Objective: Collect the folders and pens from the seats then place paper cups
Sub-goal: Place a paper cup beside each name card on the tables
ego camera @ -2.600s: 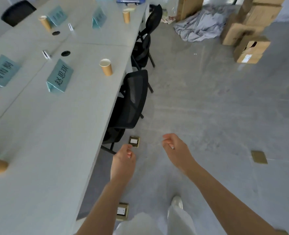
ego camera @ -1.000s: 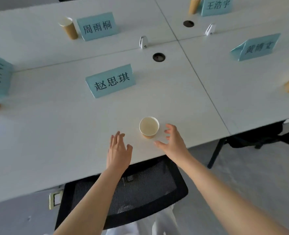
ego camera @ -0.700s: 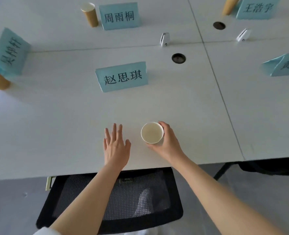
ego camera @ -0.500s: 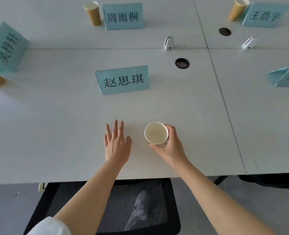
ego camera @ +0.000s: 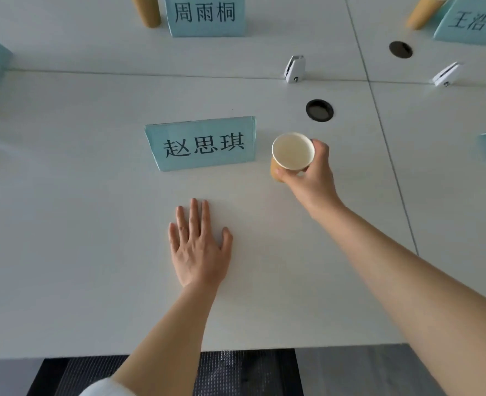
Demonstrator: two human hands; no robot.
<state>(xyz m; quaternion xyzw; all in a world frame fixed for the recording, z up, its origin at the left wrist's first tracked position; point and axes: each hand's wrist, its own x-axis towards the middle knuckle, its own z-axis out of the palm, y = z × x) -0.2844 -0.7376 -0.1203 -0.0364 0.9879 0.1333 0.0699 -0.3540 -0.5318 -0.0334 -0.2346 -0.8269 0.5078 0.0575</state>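
the right hand (ego camera: 311,178) grips the cup (ego camera: 291,154), fingers curled round its wall, upright, mouth up, just right of the name card (ego camera: 201,144). whether it touches the table (ego camera: 64,224) is unclear. the left hand (ego camera: 199,247) lies flat, fingers straight.

The right hand (ego camera: 311,175) is gripping a paper cup (ego camera: 290,154) near its rim, with thumb and fingers curled round it, just to the right of a blue name card (ego camera: 201,142) with black characters. The cup is showing its white inside and is standing upright or slightly tilted; I cannot tell if its base is touching the white table (ego camera: 64,224). The left hand (ego camera: 199,250) is lying flat on the table, fingers straight. A round black cable hole (ego camera: 319,110) is sitting behind the cup. At the far edge, two more cups (ego camera: 146,10) are standing beside other name cards (ego camera: 204,15). A black mesh chair (ego camera: 250,372) is showing below the table edge.
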